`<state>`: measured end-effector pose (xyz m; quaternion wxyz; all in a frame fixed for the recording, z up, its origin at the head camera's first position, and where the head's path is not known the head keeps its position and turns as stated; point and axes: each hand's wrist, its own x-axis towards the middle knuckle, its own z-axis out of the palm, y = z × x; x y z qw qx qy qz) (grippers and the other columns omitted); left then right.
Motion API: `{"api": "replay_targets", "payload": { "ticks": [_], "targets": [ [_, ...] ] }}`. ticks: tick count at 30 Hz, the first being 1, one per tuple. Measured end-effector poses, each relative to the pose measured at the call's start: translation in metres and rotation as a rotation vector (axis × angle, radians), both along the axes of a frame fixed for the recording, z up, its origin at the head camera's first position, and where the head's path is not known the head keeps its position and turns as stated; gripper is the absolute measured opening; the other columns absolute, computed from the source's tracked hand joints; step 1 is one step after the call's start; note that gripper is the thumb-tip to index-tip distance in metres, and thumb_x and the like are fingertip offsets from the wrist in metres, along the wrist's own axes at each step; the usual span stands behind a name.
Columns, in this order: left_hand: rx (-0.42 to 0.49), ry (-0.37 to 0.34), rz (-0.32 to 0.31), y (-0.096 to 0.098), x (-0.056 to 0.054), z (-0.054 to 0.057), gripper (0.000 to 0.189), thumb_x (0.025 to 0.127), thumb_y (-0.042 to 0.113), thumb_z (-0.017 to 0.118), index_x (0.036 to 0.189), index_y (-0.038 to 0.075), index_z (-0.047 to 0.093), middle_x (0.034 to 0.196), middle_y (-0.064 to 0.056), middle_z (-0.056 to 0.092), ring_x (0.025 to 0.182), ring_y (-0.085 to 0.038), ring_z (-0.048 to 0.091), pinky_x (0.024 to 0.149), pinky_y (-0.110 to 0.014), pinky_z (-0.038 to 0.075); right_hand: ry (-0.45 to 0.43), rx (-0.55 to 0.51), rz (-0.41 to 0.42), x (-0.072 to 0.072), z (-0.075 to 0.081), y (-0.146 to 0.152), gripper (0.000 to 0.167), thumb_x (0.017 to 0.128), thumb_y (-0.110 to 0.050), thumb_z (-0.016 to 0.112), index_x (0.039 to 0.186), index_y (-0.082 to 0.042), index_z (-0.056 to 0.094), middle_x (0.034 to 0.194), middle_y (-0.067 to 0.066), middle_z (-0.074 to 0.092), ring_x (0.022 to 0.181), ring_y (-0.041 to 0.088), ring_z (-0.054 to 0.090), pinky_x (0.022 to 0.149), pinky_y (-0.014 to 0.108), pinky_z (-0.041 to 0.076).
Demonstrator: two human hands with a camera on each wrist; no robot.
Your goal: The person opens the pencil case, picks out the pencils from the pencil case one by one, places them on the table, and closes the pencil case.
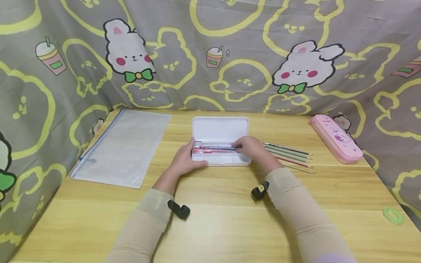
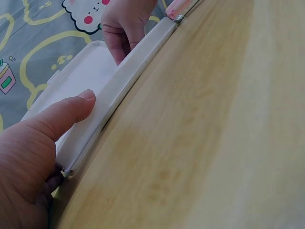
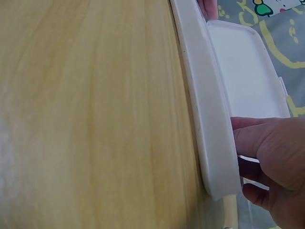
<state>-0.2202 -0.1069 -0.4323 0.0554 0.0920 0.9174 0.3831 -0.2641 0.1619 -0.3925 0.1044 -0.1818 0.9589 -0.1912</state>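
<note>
A white pencil box point(image 1: 221, 159) lies on the table with its lid point(image 1: 220, 128) raised at the back. Inside it are a dark striped pencil point(image 1: 213, 148) and red-pink pens or pencils point(image 1: 210, 151). My left hand point(image 1: 182, 160) holds the box's left end, thumb point(image 2: 71, 112) along the front wall and fingers around the side. Over the right end, my right hand point(image 1: 251, 148) reaches in, fingertips pinching the right end of the dark pencil. In the right wrist view those fingers point(image 3: 252, 138) go behind the box wall, which hides their tips.
Several pencils point(image 1: 289, 154) lie side by side right of the box. A pink pencil case point(image 1: 337, 138) rests at the back right, a green ring point(image 1: 393, 216) near the right edge. On the left lies a translucent zip pouch point(image 1: 125, 146). A patterned curtain point(image 1: 243, 76) hangs behind the table.
</note>
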Motion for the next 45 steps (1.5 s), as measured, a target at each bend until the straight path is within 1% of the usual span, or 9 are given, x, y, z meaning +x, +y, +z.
{"api": "replay_targets", "payload": {
  "ticks": [6, 12, 18, 24, 31, 36, 41, 45],
  "targets": [
    [0.000, 0.006, 0.002, 0.001, 0.001, 0.001, 0.119, 0.071, 0.046, 0.083, 0.158, 0.007, 0.011, 0.157, -0.025, 0.030, 0.142, -0.041, 0.033, 0.119, -0.051, 0.027, -0.014, -0.033, 0.001, -0.003, -0.004, 0.002, 0.031, 0.090, -0.007, 0.066, 0.121, -0.008, 0.070, 0.125, 0.013, 0.068, 0.123, 0.033, 0.058, 0.108, 0.047, 0.042],
    [-0.001, 0.009, 0.004, 0.001, 0.000, 0.000, 0.119, 0.071, 0.046, 0.083, 0.158, 0.006, 0.011, 0.157, -0.025, 0.030, 0.143, -0.041, 0.033, 0.119, -0.051, 0.027, -0.037, -0.134, -0.027, -0.004, -0.007, 0.008, 0.030, 0.089, -0.009, 0.067, 0.119, -0.006, 0.070, 0.123, 0.015, 0.068, 0.121, 0.033, 0.058, 0.107, 0.048, 0.042],
    [-0.003, 0.005, 0.005, 0.001, 0.000, -0.001, 0.119, 0.071, 0.046, 0.082, 0.158, 0.006, 0.011, 0.157, -0.025, 0.030, 0.143, -0.040, 0.033, 0.119, -0.051, 0.027, -0.065, -0.227, -0.063, -0.001, -0.004, 0.013, 0.028, 0.089, -0.010, 0.067, 0.116, -0.004, 0.071, 0.115, 0.016, 0.070, 0.110, 0.030, 0.061, 0.100, 0.046, 0.047],
    [0.005, 0.014, 0.004, 0.001, 0.000, -0.002, 0.119, 0.071, 0.046, 0.083, 0.157, 0.005, 0.012, 0.156, -0.026, 0.031, 0.142, -0.041, 0.034, 0.118, -0.051, 0.029, -0.054, -0.246, -0.092, 0.004, 0.001, 0.025, 0.027, 0.090, -0.013, 0.068, 0.116, -0.006, 0.072, 0.112, 0.014, 0.070, 0.103, 0.026, 0.060, 0.093, 0.043, 0.048],
    [-0.001, 0.014, 0.000, 0.000, 0.000, -0.002, 0.118, 0.072, 0.046, 0.082, 0.157, 0.003, 0.012, 0.156, -0.027, 0.031, 0.142, -0.042, 0.034, 0.118, -0.052, 0.029, 0.000, -0.281, -0.097, 0.016, 0.007, 0.052, 0.026, 0.092, -0.012, 0.065, 0.116, -0.007, 0.072, 0.113, 0.014, 0.069, 0.097, 0.024, 0.057, 0.084, 0.035, 0.046],
    [0.003, 0.010, 0.001, 0.000, 0.000, -0.002, 0.118, 0.072, 0.046, 0.082, 0.157, 0.004, 0.012, 0.156, -0.026, 0.029, 0.143, -0.042, 0.032, 0.119, -0.052, 0.027, 0.051, -0.273, -0.098, 0.027, 0.009, 0.077, 0.025, 0.093, -0.014, 0.065, 0.116, -0.007, 0.072, 0.103, 0.011, 0.070, 0.092, 0.020, 0.058, 0.081, 0.032, 0.046],
    [-0.003, 0.008, 0.002, 0.000, 0.000, -0.003, 0.118, 0.072, 0.047, 0.082, 0.157, 0.005, 0.011, 0.157, -0.026, 0.029, 0.144, -0.041, 0.031, 0.119, -0.052, 0.027, 0.090, -0.261, -0.149, 0.041, 0.011, 0.103, 0.025, 0.092, -0.016, 0.067, 0.114, -0.005, 0.072, 0.101, 0.012, 0.069, 0.088, 0.019, 0.057, 0.078, 0.031, 0.045],
    [-0.004, 0.014, -0.002, 0.000, 0.000, -0.003, 0.118, 0.073, 0.047, 0.081, 0.157, 0.004, 0.011, 0.157, -0.026, 0.028, 0.143, -0.042, 0.031, 0.119, -0.053, 0.027, 0.104, -0.250, -0.197, 0.053, 0.012, 0.122, 0.025, 0.091, -0.017, 0.068, 0.112, -0.004, 0.072, 0.099, 0.013, 0.068, 0.088, 0.019, 0.057, 0.077, 0.030, 0.044]
  ]
}}
